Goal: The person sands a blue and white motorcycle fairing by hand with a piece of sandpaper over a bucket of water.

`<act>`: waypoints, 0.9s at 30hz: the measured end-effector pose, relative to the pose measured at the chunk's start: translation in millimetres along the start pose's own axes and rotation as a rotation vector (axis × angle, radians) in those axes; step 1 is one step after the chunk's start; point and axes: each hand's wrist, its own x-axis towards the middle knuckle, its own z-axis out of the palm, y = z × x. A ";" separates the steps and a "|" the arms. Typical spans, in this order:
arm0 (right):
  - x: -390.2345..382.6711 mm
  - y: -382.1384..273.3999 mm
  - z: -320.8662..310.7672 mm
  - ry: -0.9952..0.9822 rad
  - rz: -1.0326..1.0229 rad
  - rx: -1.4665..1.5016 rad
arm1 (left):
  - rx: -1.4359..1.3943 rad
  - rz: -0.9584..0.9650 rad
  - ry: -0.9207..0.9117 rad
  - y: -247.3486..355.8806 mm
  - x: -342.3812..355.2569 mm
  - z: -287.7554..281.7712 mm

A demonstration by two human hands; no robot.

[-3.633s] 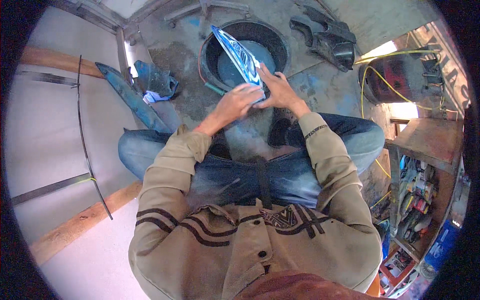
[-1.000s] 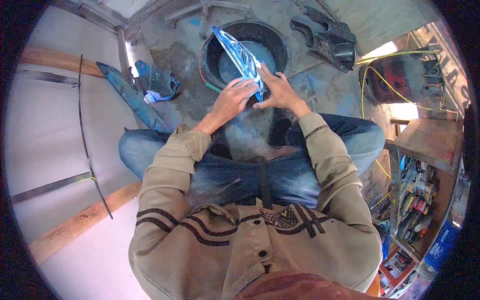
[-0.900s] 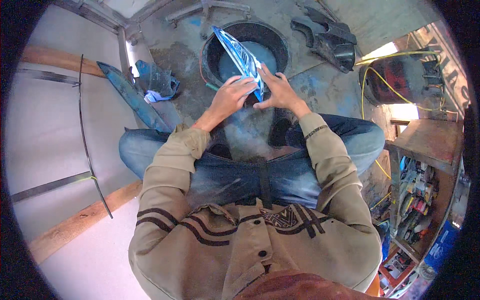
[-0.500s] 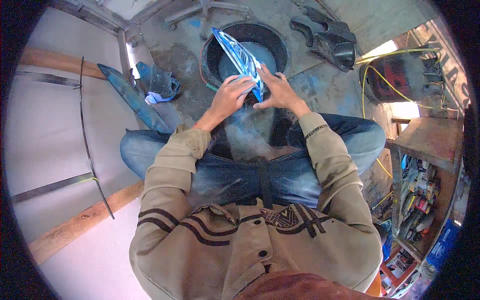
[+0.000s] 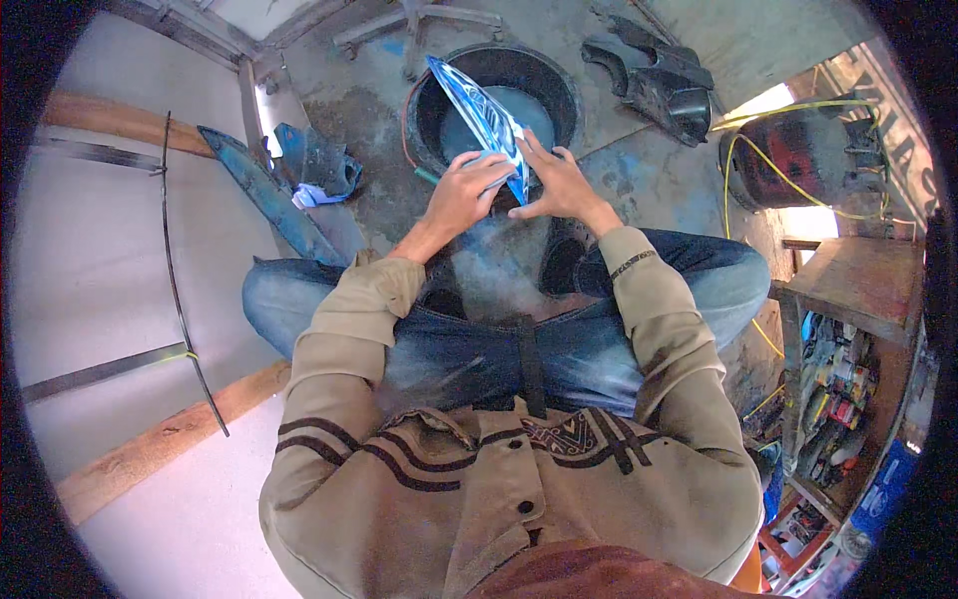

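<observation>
A long, pointed blue and white plastic body panel (image 5: 477, 108), like a motorcycle fairing piece, slants over a black round basin (image 5: 573, 112) holding cloudy liquid. Its far tip points up and left; the near end lies between my hands. My right hand (image 5: 565, 188) grips the panel's right edge near that end, fingers on its face and thumb lower down. My left hand (image 5: 463, 196) presses against the left side with curled fingers. A bit of light blue shows under those fingertips, too small to make out.
Black plastic panels (image 5: 664, 80) lie right of the basin. Left are a long blue panel (image 5: 261, 195) and a dark blue part (image 5: 324, 170). A yellow hose (image 5: 726, 185) loops at the right by a red and black container (image 5: 783, 155). A wooden shelf (image 5: 848, 280) holds tools.
The view has shifted very slightly. Both hands keep their places on the panel; my left fingers have moved a little to the right along it.
</observation>
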 end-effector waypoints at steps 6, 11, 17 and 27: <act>-0.4 1.1 0.4 0.010 -0.004 0.006 | 0.039 0.059 -0.032 6.3 -1.6 0.5; -0.9 2.3 1.7 0.022 -0.012 0.007 | 0.015 0.119 -0.113 6.8 -2.9 0.6; 0.7 -0.2 -0.3 0.017 -0.020 -0.001 | 0.052 0.080 -0.066 -3.4 0.9 -0.9; 1.6 1.7 0.9 -0.014 0.006 -0.001 | 0.046 0.100 -0.116 8.0 -3.6 2.1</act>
